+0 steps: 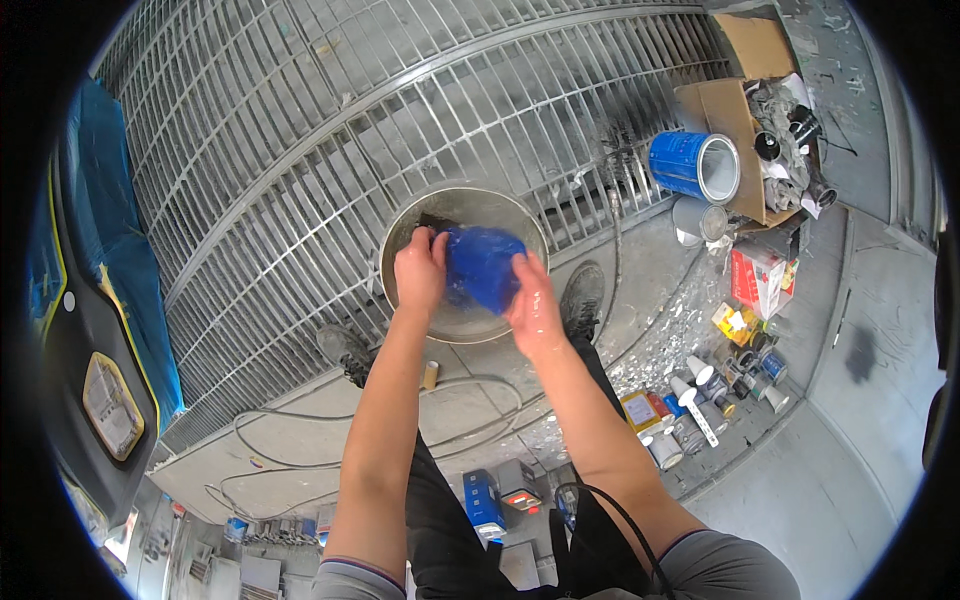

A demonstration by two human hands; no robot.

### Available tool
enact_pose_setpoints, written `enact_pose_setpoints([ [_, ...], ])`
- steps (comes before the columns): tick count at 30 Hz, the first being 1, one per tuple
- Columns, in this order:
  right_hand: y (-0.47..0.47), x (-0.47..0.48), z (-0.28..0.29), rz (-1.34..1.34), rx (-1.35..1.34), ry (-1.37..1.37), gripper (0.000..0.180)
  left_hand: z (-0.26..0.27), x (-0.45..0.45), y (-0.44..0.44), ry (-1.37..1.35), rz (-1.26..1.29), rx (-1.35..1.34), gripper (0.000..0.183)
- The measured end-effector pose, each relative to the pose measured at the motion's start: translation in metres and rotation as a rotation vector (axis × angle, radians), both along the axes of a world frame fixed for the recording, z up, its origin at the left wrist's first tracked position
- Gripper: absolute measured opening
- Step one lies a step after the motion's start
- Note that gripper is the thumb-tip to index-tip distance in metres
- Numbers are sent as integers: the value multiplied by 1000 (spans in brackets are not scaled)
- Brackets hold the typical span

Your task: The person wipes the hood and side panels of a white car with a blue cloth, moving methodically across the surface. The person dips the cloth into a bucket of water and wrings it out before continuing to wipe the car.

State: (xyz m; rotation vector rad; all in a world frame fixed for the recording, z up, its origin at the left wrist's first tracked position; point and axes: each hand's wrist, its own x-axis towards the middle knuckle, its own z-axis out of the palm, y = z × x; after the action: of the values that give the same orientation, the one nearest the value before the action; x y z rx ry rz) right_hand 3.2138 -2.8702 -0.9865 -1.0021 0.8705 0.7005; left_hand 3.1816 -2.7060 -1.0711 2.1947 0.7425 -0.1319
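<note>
A wet blue cloth (484, 266), blurred by motion, is stretched between my two hands over a round metal basin (391, 232). My left hand (420, 270) has its fingers bent at the cloth's left edge. On the other side, my right hand (536, 307) grips the right edge, with water shining on its skin. Something dark (435, 223) shows inside the basin behind my left fingers; I cannot tell what it is. The basin stands between my shoes, partly over the floor grating.
Metal floor grating (420, 127) stretches ahead. A hose (517, 390) loops over the floor behind the basin. To the right are a blue paint can (682, 165), a cardboard box (716, 112) of rubbish and several small cans and cups (697, 367). A masked dark panel (90, 322) stands left.
</note>
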Motion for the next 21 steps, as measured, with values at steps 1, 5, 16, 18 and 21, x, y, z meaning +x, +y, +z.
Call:
enact_pose_setpoints([
  [1,-15,-3,-17,54,39,43,68,-6,-3,-2,-11,-3,-48,25],
  [5,-2,4,-49,160,-53,166,79,-34,-21,-24,205,-115,-212,45],
  [16,-21,16,-177,89,270,280,40,109,-4,-84,-173,78,-473,37],
  [18,8,0,-122,44,316,203,35,117,-7,-69,-55,116,-457,25],
  [21,7,-7,-92,29,133,-28,15,76,10,-54,-137,139,-170,23],
])
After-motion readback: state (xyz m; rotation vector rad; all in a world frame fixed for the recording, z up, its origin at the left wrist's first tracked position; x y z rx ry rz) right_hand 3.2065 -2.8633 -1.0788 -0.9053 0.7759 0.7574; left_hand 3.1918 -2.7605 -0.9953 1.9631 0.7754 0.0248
